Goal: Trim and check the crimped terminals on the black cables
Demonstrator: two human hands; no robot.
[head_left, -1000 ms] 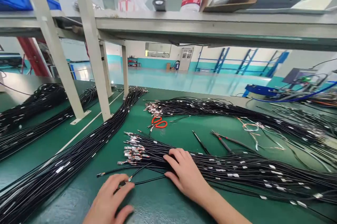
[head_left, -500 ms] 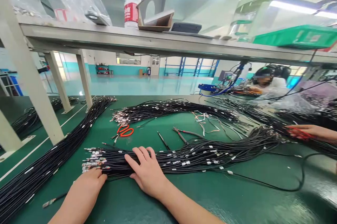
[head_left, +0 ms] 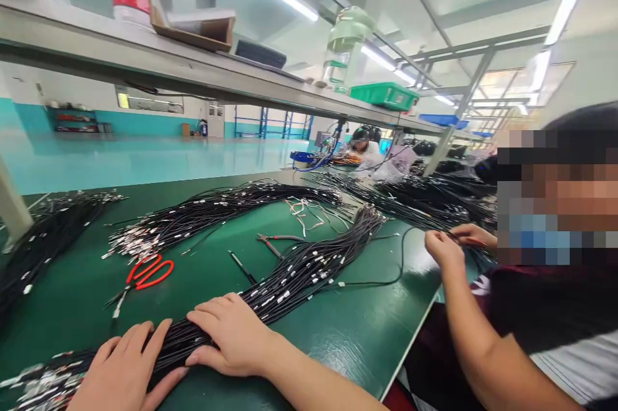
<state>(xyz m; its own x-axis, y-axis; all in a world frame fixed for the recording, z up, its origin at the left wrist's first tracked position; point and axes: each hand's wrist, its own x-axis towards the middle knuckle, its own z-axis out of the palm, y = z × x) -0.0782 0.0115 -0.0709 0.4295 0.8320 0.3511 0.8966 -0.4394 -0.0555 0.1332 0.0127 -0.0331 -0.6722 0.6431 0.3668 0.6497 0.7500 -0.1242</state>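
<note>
Moved since the earlier frame: my left hand [head_left: 120,372], from the connector ends on to the bundle itself, close beside my right hand [head_left: 234,337]; the view, swung rightward, now taking in a co-worker's hand [head_left: 443,248].

Item: black cable bundle [head_left: 294,276], one, lying on the green bench [head_left: 347,340] from the lower left corner, beneath both my hands, up toward the middle. White tags [head_left: 282,296] scattered along it; metallic connector ends [head_left: 46,385] at lower left.

Item: left hand, partly curled, fingers over the top, thumb on the near side, bundle between. Item: right hand, likewise half closed across the bundle. Firmness of either grip: I cannot tell; undersides hidden.

Nearby: red-handled scissors [head_left: 152,272], beyond my left hand; pliers [head_left: 270,242], just beside the bundle; a second bundle [head_left: 232,198], further off; a single cable [head_left: 371,282], straying toward the co-worker.

Handling notes, my judgement: squeeze evenly from both sides, so strands stay parallel; keep the hands slightly apart, so the ends stay level; ease rather than tug, since that stray cable could snag; spare the connectors any pressure.
</note>
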